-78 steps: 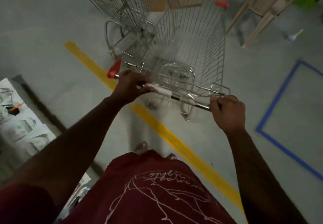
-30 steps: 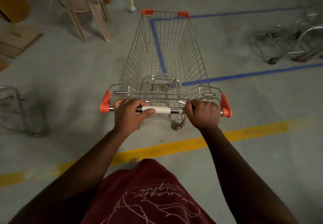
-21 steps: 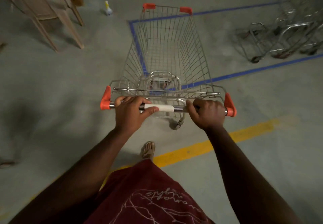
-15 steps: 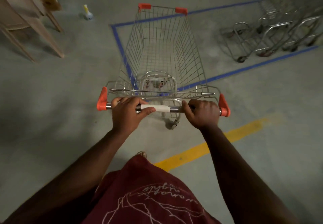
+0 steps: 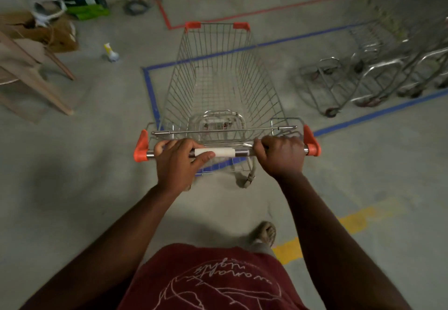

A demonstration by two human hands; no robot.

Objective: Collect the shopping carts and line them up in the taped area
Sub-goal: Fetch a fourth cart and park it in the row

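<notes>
A wire shopping cart with orange corner caps stands straight ahead of me. My left hand grips the left half of its metal handle bar, and my right hand grips the right half. The basket lies over the near left corner of the blue taped area. Inside that area at the right stand other carts, pushed together in a row.
A wooden frame and a cardboard box stand at the left. A small bottle sits on the floor near them. Red tape marks another zone further back. A yellow floor line runs behind the cart.
The cart and I have swung round from the yellow line and rolled forward. The basket now crosses the blue tape, and the parked carts have come closer at the right.
</notes>
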